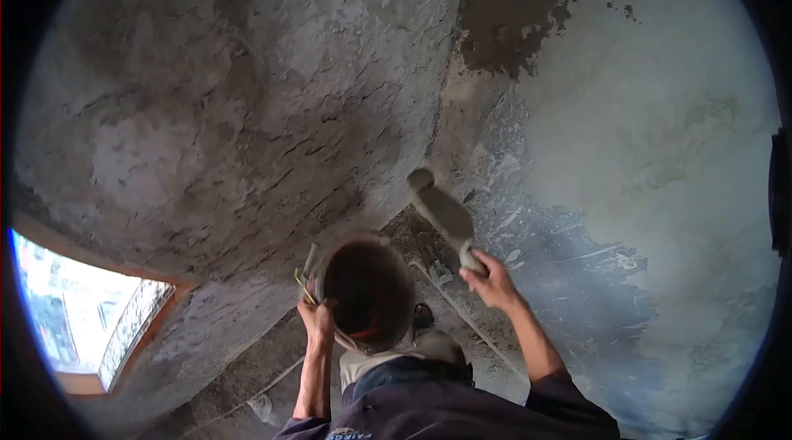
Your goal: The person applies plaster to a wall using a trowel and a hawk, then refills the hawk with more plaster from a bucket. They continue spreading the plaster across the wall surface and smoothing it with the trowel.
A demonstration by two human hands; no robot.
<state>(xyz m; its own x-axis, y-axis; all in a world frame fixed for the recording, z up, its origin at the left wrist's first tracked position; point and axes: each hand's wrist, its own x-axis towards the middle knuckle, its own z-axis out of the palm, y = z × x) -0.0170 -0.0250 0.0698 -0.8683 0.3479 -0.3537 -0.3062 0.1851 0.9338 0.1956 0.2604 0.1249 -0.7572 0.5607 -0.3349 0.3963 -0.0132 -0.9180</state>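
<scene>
My left hand (318, 320) is closed on the rim of a round, dark bucket (369, 287), which is tipped so that its dark inside faces up at me. A thin yellowish strip shows beside those fingers; I cannot make out what it is. In my right hand (492, 281) is the handle of a trowel (445, 213), its long flat blade pointing up and to the left. A lump of wet mortar (421, 179) clings to the blade's tip, in front of the corner where the walls meet.
Rough grey plaster covers the left wall (206, 134). Paler and smoother, the right wall (660, 110) carries a dark wet patch (528, 7) near the top. A window (82, 308) opens at lower left. Boards or strips lie on the dirty floor (487, 345) around my feet.
</scene>
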